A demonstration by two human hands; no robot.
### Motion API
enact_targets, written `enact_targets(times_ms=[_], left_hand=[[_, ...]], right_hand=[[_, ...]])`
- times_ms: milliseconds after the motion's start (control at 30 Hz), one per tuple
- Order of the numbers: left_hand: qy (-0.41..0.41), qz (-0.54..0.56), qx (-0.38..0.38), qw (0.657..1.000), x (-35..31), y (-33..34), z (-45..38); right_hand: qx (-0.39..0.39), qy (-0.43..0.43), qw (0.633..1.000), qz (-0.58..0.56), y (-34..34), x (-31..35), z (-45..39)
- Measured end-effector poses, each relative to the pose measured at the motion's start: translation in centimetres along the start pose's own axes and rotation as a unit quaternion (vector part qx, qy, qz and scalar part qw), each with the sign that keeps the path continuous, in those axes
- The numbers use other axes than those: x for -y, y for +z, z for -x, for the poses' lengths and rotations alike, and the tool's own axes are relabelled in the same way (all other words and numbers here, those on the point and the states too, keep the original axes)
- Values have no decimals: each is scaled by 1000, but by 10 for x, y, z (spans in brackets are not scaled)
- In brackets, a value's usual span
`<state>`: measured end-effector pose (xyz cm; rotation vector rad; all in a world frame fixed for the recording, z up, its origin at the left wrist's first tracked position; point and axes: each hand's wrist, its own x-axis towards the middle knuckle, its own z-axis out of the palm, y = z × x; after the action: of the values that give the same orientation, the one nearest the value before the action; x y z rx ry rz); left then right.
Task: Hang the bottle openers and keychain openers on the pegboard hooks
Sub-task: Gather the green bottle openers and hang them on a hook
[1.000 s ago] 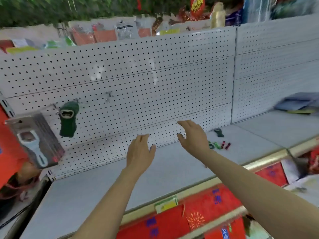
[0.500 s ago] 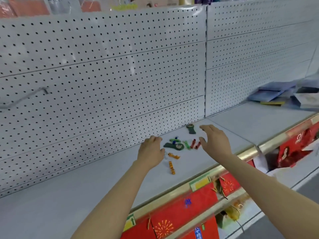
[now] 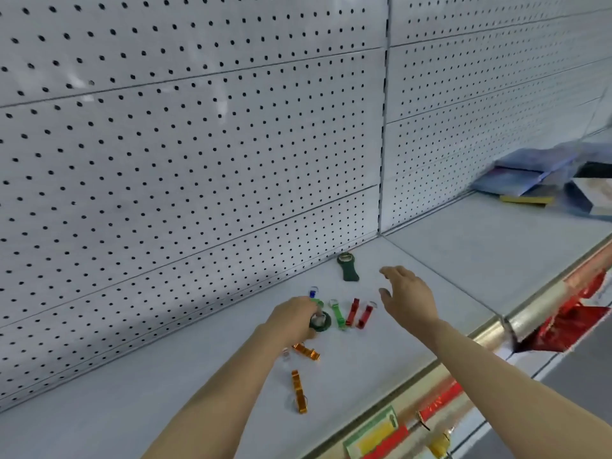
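Observation:
Small openers lie scattered on the white shelf (image 3: 414,329) under the pegboard (image 3: 198,160). My left hand (image 3: 291,319) is curled down over the handle of a dark green bottle opener (image 3: 321,322), whose round head sticks out past my fingers. Beside it lie a green keychain opener (image 3: 338,313) and two red ones (image 3: 353,311) (image 3: 366,315). A blue one (image 3: 313,291) peeks out behind my left hand. Two orange ones (image 3: 306,351) (image 3: 299,390) lie nearer me. A second dark green bottle opener (image 3: 347,267) rests by the pegboard. My right hand (image 3: 407,298) hovers with fingers spread, right of the red openers.
No hooks show on this stretch of pegboard. A vertical seam (image 3: 384,127) divides two pegboard panels. Blue and dark packages (image 3: 530,175) are stacked on the shelf at the far right. The shelf's gold front rail (image 3: 530,313) carries red price strips.
The view has swung right and down, away from the hung green opener and the hooks. My left hand dropped onto the dark green opener; my right hand moved in over the pile.

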<state>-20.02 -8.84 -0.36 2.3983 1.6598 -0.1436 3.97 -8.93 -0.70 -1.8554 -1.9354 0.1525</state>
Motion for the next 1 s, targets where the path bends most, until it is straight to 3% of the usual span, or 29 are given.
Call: enact_targets(times_ms=[300,500,600,767,1000], left_hand=[[-23,38,49,998,10,14,-26],[-55,62,53,995,6,16,-26],[-57,34,28,997,8,16,-21],[-73,35,-16,997,1,12,-14],[-118,244,-143,952,11,9,0]], right_hand=[[122,97,985,-72,55,3,-102],[155,116,981,19,89,16,-149],[168,107,977,76,99,21,-160],[194,136,971,25,95,28,-164],[119,141,971,-154,80,17,-134]])
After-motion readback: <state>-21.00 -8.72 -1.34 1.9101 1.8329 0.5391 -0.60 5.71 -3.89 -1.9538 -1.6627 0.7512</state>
